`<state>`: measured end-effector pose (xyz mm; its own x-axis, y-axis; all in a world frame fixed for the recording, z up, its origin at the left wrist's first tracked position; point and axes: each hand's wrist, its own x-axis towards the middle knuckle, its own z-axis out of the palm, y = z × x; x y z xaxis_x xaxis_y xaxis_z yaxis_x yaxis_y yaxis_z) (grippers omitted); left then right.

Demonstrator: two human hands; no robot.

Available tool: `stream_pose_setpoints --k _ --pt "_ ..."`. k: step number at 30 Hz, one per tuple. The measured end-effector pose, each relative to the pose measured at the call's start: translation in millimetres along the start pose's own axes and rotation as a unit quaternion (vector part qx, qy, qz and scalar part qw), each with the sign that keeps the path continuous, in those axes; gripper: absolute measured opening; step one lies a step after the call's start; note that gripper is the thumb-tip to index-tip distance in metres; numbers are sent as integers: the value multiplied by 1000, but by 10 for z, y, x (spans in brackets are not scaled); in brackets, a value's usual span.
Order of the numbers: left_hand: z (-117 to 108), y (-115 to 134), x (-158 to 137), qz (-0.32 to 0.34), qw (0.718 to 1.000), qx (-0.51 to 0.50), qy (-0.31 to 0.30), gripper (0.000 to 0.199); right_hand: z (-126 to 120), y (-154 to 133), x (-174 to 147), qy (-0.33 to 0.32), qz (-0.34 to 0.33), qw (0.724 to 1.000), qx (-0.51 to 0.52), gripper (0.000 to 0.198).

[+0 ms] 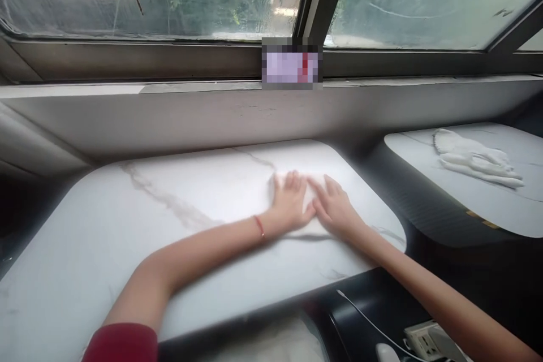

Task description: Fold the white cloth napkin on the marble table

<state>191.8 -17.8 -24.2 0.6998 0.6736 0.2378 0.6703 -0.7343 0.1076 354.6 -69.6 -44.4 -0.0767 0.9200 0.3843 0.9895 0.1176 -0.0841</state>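
A white, folded-looking piece (309, 228), probably cloth, lies flat under my hands on the white marbled table (127, 226). My left hand (292, 201) rests palm down on it, fingers stretched forward and thumb pointing right. A thin red bracelet (259, 226) circles the left wrist. Close beside it, my right hand (335, 203) also lies palm down with fingers spread, its thumb and index finger near the left hand. Neither hand is closed round anything. The white piece blends into the tabletop, and the hands hide much of it.
A second white table (411, 150) at the right carries a crumpled white cloth (475, 158). Along the back runs a window ledge (190, 119). Near the front edge are a white cable (369, 319) and a power socket (424, 339).
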Motion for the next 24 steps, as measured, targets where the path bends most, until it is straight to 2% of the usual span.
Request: stream_pose_setpoints --k 6,13,18,24 --pt "91 -218 626 -31 999 9 16 68 244 410 570 6 7 1000 -7 57" --pt "169 -427 1178 -84 996 27 33 63 385 678 1197 -10 13 1000 -10 56" --pt "156 -495 1338 -125 991 28 42 58 424 742 1479 -15 8 1000 4 56" --pt "136 -513 1321 -116 992 25 32 59 459 769 1508 -8 4 999 31 55"
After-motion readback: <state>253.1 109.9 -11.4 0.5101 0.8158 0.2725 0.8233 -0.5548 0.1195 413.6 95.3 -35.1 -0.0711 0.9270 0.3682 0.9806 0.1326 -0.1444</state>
